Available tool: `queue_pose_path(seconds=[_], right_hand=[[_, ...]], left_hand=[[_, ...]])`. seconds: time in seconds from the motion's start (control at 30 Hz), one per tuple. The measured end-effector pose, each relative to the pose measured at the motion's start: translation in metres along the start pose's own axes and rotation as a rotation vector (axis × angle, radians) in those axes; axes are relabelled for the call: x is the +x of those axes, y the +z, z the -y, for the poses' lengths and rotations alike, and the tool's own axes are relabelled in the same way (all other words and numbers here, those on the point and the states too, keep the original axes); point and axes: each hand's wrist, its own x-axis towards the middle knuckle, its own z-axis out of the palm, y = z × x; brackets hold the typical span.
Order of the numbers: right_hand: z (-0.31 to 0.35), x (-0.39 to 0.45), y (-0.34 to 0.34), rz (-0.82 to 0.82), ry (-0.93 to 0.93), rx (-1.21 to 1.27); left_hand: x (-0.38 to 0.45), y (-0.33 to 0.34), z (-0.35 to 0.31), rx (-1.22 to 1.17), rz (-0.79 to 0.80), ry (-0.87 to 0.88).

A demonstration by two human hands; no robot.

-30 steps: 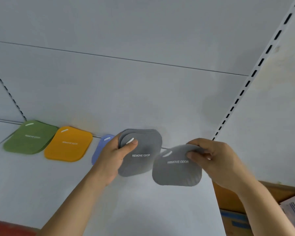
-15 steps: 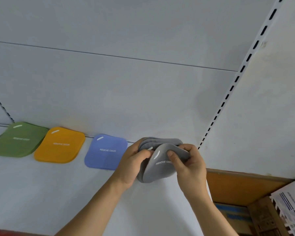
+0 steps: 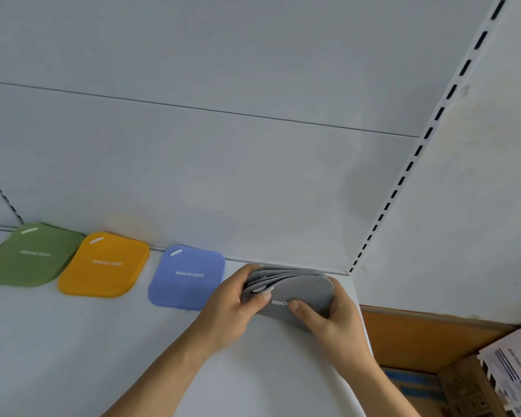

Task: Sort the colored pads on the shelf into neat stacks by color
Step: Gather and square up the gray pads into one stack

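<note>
Both hands, left hand [image 3: 232, 308] and right hand [image 3: 334, 314], clamp the fanned grey rounded-square soft pads [image 3: 301, 287] between them; uneven squeezing may let layers slip apart.

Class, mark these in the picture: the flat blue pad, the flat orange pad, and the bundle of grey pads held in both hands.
Flat blue pad [image 3: 187, 278]: head view, its face near the lettering.
Flat orange pad [image 3: 104, 264]: head view, its middle.
Bundle of grey pads [image 3: 306, 288]: head view, top pad's face.
</note>
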Motion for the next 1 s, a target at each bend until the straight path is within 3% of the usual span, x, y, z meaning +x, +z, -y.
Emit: queue_pose_path(seconds=[0.37,0.6,1.0], right_hand=[[-0.008,0.004,0.006,-0.047,-0.011,0.071],[-0.012,0.008,0.005,-0.045,-0.034,0.036],[-0.011,0.013,0.011,-0.089,-0.067,0.061]], left_hand=[[0.005,0.016,0.001,-0.106,-0.03,-0.048],[0.008,0.016,0.001,-0.063,-0.147,-0.075],[0.009,0.022,-0.005,-0.067,-0.176,-0.06]])
